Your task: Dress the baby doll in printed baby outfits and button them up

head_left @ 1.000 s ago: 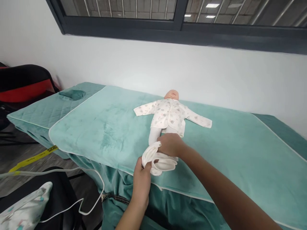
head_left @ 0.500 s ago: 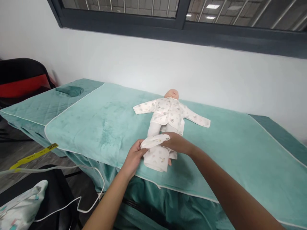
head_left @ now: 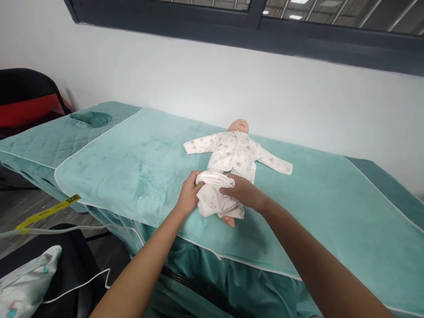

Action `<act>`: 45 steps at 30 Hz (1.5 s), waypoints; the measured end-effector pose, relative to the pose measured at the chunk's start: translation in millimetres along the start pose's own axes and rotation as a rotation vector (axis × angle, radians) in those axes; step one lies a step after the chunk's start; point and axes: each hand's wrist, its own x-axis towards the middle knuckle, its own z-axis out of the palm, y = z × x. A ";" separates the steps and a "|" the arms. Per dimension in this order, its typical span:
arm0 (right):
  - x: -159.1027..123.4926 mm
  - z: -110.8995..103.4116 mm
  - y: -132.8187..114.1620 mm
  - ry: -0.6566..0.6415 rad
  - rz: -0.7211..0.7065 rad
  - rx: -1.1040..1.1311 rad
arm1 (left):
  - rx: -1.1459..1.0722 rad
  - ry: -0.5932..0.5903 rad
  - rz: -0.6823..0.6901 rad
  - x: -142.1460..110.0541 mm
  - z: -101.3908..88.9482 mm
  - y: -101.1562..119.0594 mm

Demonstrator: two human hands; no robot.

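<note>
A baby doll (head_left: 238,126) lies on its back on a teal padded table (head_left: 139,168), dressed in a white printed top (head_left: 233,152) with sleeves spread out. White printed trousers (head_left: 213,198) are bunched over its legs, and one bare foot (head_left: 229,220) sticks out at the near end. My left hand (head_left: 188,194) grips the left side of the trousers' waistband. My right hand (head_left: 241,192) grips the right side of it, at the doll's hips.
A white wall and dark window frame (head_left: 251,22) run behind the table. A black and red chair (head_left: 26,101) stands at the far left. A white cable (head_left: 86,282), a yellow tape strip (head_left: 46,212) and a printed cloth (head_left: 23,282) lie low on the left.
Both hands have pulled the trousers from the doll's feet up over its legs to the hips. The camera view has shifted slightly downward.
</note>
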 end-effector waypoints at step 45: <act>1.3 9.1 -5.1 0.128 -0.003 0.057 | 0.453 0.141 0.060 21.9 9.2 -4.9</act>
